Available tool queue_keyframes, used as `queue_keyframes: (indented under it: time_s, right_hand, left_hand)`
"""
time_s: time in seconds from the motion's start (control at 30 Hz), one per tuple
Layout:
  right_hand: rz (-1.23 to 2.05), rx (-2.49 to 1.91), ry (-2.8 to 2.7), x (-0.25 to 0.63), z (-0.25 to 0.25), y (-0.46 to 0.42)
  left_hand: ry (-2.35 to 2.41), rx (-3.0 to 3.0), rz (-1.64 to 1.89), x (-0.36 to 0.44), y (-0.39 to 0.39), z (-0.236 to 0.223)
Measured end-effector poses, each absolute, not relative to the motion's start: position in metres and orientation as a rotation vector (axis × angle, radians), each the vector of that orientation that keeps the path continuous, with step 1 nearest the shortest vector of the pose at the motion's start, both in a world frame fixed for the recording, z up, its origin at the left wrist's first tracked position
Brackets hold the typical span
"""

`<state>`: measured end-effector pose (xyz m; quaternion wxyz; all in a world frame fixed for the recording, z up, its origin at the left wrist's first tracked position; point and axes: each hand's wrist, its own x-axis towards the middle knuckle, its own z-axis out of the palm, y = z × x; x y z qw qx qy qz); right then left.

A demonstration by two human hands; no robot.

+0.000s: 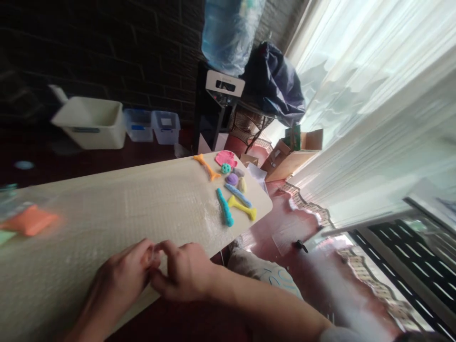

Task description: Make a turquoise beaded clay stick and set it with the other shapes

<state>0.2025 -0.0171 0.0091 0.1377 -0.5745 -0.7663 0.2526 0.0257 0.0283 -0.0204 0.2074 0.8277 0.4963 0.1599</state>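
Observation:
My left hand (123, 273) and my right hand (185, 268) meet fingertip to fingertip over the table's near edge. The fingers of both are bent into a pinch, and what sits between them is too small and blurred to name. Toward the far right end of the table (160, 194) lie several clay-like shapes: an orange bone-shaped piece (207, 167), a pink flat piece (225, 158), a teal spotted ball (225, 168), a purple ball (232, 179), a blue stick (238, 195), a teal stick (224, 207) and a yellow bone-shaped piece (242, 208).
A blurred orange packet (32, 221) lies at the table's left. Beyond the table stand a white bin (89, 123), clear plastic boxes (166, 127) and a water dispenser (217, 104). A cardboard box (288, 159) sits by the curtain (374, 104) at right.

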Motion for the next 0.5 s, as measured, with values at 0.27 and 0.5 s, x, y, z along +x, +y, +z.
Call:
queue_keyframes:
  time_s: [0.27, 0.5]
  right_hand:
    - [1.139, -1.287, -1.914, 0.209, 0.008, -0.023]
    - [1.267, -1.204, -1.95, 0.208, 0.002, -0.014]
  left_hand:
    - [1.345, 2.173, 0.564, 0.027, 0.024, 0.004]
    - [1.309, 2.198, 0.528, 0.018, 0.025, -0.002]
